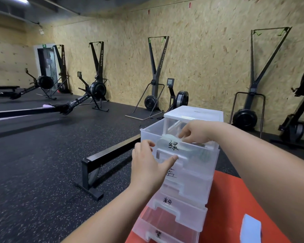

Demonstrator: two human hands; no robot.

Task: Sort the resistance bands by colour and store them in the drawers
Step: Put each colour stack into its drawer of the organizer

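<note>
Storing step: a pale green band (168, 138) is held inside the pulled-out top drawer (200, 164) of a clear plastic drawer unit (194, 113).
Right hand (195, 132): is reached over the drawer's rim; the band's upper edge is pinched between curled fingertips.
Left hand (147, 162): is set on the drawer's front left corner, fingers hooked over the rim, thumb laid along the handle recess.
Drawer label: one handwritten black character is seen on the front wall.
Lower drawers (182, 213): three are stacked beneath, each pushed in and marked with its own character.
Counter (235, 199): orange; the unit is stood on it, and a pale blue folded piece (251, 228) is laid near the lower right.
Background: black rowing machines (96, 89) are ranged along a chipboard wall (209, 58).
</note>
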